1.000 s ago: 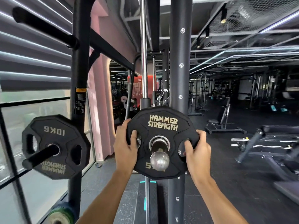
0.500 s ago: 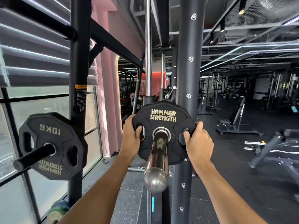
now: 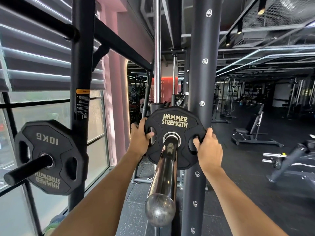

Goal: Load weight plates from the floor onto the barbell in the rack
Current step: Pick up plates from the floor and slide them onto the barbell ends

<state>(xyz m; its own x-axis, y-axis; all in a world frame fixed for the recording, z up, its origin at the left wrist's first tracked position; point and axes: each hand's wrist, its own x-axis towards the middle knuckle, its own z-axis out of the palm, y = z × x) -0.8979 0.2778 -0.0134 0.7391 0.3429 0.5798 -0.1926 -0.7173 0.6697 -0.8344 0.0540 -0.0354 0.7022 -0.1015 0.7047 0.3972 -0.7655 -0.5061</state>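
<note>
Weight plate (image 3: 174,137), black with "HAMMER STRENGTH" in gold lettering, is sitting on the chrome barbell sleeve (image 3: 163,176), which is passing through its centre hole and pointing toward the camera, ending in a rounded, scuffed metal cap. The left hand (image 3: 140,138) is gripping the plate's left edge, thumb curling into the left grip slot. The right hand (image 3: 208,149) is gripping the right edge, thumb hooking into the right slot while the fingers are wrapping behind the rim. Both forearms are reaching up from the bottom of the view on either side of the sleeve.

Just behind the plate, a dark rack upright (image 3: 202,74) with bolt heads is rising, and a chrome guide rod (image 3: 156,48) is standing to its left. Farther left, a 10KG plate (image 3: 51,157) is hanging on a black storage peg (image 3: 25,171) fixed to another dark post (image 3: 81,65), beside a window with slatted blinds. To the right, benches and machines are standing on the dark gym floor (image 3: 255,193).
</note>
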